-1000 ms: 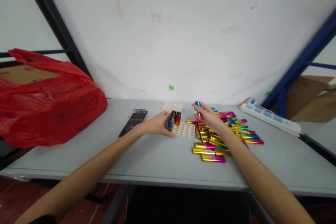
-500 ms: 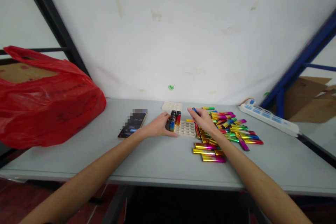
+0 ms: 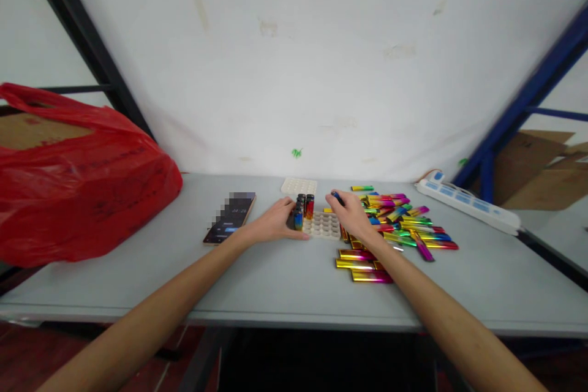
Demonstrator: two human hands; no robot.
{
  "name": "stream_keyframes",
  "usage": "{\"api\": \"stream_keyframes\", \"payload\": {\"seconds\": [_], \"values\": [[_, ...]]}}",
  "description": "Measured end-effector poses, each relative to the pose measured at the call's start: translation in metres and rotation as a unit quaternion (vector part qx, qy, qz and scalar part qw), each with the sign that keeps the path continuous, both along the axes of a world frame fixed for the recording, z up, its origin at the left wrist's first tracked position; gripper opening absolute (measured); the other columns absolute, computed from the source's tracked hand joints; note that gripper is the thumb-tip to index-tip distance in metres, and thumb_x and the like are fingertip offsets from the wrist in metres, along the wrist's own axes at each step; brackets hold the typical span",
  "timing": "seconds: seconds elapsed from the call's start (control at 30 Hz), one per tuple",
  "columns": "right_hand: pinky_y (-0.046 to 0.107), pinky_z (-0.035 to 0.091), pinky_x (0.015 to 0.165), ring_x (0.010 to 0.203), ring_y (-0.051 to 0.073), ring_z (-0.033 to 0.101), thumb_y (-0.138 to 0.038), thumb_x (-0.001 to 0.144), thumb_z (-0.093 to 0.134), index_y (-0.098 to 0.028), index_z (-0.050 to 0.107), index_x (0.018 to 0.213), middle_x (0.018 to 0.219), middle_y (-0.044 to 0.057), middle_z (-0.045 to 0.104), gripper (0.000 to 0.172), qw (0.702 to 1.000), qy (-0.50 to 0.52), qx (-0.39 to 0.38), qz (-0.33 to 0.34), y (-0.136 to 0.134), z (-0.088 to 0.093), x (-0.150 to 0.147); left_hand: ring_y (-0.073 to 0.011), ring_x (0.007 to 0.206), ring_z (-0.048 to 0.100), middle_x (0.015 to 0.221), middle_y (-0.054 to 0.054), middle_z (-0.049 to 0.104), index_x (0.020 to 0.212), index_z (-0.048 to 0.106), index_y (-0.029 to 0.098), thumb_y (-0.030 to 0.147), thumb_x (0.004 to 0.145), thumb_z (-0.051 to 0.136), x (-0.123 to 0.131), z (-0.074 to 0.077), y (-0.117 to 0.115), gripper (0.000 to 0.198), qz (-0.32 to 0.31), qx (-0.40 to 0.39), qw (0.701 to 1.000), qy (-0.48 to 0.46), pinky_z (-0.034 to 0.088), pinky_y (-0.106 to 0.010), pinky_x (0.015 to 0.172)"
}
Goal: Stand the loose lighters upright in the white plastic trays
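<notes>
A cream tray with round holes (image 3: 324,228) lies on the grey table (image 3: 275,282). Several shiny lighters (image 3: 304,209) stand upright in its left holes. My left hand (image 3: 274,222) rests against the tray's left side, its fingers curled next to the standing lighters. My right hand (image 3: 349,214) hovers over the tray's right edge, pinched on one blue lighter (image 3: 337,197). To the right lies a loose pile of rainbow-coloured lighters (image 3: 395,226).
A second holed tray (image 3: 299,185) lies behind the first. A phone (image 3: 230,217) lies left of my left hand. A big red plastic bag (image 3: 78,177) fills the table's left end. A white power strip (image 3: 463,205) lies at the back right.
My right hand has carried the blue lighter leftwards and down from above the pile to the tray's right edge. My left hand has stayed at the tray.
</notes>
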State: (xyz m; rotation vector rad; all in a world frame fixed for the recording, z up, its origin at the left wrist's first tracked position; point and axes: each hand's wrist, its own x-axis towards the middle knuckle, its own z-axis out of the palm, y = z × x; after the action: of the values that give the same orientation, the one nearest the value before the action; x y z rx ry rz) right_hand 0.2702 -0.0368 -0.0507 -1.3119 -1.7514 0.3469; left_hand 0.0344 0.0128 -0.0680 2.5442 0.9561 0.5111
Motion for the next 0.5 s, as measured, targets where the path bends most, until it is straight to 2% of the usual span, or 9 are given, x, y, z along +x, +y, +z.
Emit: {"api": "stream_keyframes", "payload": {"seconds": [0.17,0.3,0.4,0.5], "values": [[0.028,0.035,0.065,0.066,0.016,0.049,-0.050,0.104,0.040,-0.023,0.045,0.078,0.069,-0.002,0.051,0.038,0.996,-0.066,-0.007,0.058,-0.005,0.006,0.003,-0.0361,0.121,0.056,0.128,-0.015,0.061,0.130,0.059,0.017,0.070,0.068,0.081,0.001,0.002,-0.003,0.085,-0.001,-0.004,1.000,-0.007,0.044,-0.049,0.110],[0.030,0.041,0.075,0.080,0.019,0.056,-0.048,0.107,0.036,-0.022,0.051,0.082,0.086,0.006,0.061,0.039,0.975,-0.185,0.049,0.110,-0.009,0.010,0.005,-0.0364,0.123,0.055,0.130,-0.015,0.060,0.134,0.058,0.016,0.069,0.068,0.081,-0.005,0.010,-0.007,0.088,-0.003,-0.010,1.000,0.011,0.043,-0.049,0.111],[0.029,0.039,0.068,0.069,0.018,0.055,-0.051,0.107,0.037,-0.022,0.053,0.079,0.075,0.004,0.061,0.044,0.968,-0.225,0.032,0.104,-0.009,0.010,0.005,-0.0347,0.122,0.056,0.129,-0.013,0.061,0.134,0.059,0.019,0.069,0.069,0.081,-0.012,0.016,-0.009,0.085,-0.016,-0.020,1.000,0.016,0.044,-0.046,0.109],[0.028,0.037,0.064,0.062,0.017,0.057,-0.052,0.106,0.042,-0.022,0.055,0.079,0.068,0.002,0.065,0.042,0.976,-0.196,0.004,0.091,-0.008,0.008,0.005,-0.0335,0.118,0.058,0.125,-0.012,0.063,0.129,0.063,0.020,0.069,0.070,0.080,-0.015,0.018,-0.008,0.078,-0.020,-0.017,1.000,0.010,0.045,-0.045,0.107]]}}
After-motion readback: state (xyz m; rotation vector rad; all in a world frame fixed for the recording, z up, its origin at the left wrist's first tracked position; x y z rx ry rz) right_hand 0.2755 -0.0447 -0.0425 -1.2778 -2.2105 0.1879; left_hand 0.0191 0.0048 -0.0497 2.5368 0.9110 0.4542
